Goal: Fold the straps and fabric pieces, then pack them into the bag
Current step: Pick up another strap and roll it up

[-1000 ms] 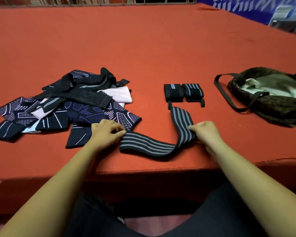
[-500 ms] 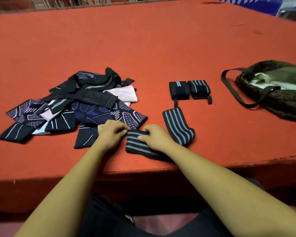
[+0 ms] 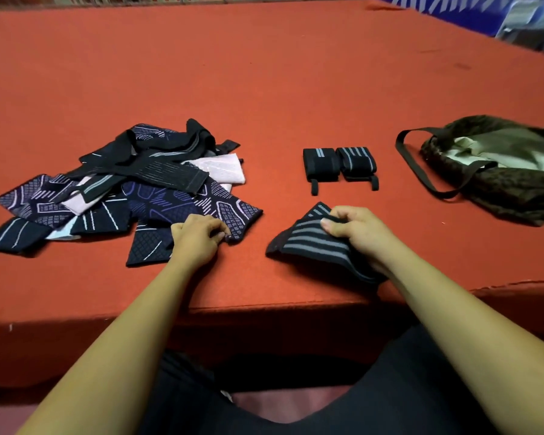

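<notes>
View from a head-worn camera, looking down at a table [image 3: 296,89] covered in red-orange cloth, with both bare forearms reaching forward over its near edge. The right hand [image 3: 358,237] grips a black elastic strap with grey stripes [image 3: 308,244]. The fingers are curled over its top and the thumb is pressed against it. The strap is doubled over into a short, thick fold, lying on the table near the front edge. The left hand [image 3: 197,238] rests well apart from the strap, fingers curled, pinching the near corner of a dark patterned fabric piece [image 3: 233,211]. That piece is at the edge of a loose pile of fabric pieces and straps [image 3: 132,183]: black, navy and pale pink, overlapping untidily on the left side of the table. Farther back, near the centre, two folded straps [image 3: 321,163] [image 3: 357,161] lie side by side, touching, each with a small black tab pointing toward the person. On the right lies a dark, mottled brown bag [image 3: 515,189], slumped on its side with its mouth open and a pale lining showing. Its black handle [image 3: 418,171] loops out onto the cloth toward the folded straps. The person's lap, in dark clothing, fills the bottom of the view.
</notes>
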Available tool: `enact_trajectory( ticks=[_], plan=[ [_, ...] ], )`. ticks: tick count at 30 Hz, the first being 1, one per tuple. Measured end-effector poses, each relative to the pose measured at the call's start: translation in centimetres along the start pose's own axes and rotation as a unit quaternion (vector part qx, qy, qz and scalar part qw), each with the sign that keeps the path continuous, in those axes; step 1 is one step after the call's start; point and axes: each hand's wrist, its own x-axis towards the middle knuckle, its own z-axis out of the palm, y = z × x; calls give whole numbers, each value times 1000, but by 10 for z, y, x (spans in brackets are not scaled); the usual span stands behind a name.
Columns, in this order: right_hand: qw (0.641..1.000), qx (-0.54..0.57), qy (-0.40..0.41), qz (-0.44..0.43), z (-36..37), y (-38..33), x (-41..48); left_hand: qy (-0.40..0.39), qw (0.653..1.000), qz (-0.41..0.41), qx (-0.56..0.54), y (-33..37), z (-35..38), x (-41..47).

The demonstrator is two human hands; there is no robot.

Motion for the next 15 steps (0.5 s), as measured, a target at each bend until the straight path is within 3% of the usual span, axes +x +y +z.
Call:
enact_trajectory(
  ticks=[5, 7, 9, 10, 11, 13, 15],
  plan=[
    [989, 146, -14, -3, -35, -17, -6, -11, 999, -31, 23, 19, -4, 0],
    [985, 168, -17, -21, -40, -25, -6, 36, 998, -29, 46, 40, -9, -2],
    [984, 173, -5, -49, -38, -35, -4, 68, 997, 3, -31, 72, -19, -7],
    [982, 177, -5, -64, -35, -38, -2, 32, 989, 5, -143, 92, -27, -9],
    [980, 183, -11, -75, -32, -42, -2, -40, 959, -11, -279, 113, -37, -12],
    [978, 184, -42, -84, -24, -47, -2, -162, 860, -62, -479, 144, -51, -13],
    [985, 142, -59, -78, -19, -46, -3, -166, 798, -76, -574, 157, -53, -11]
  ],
)
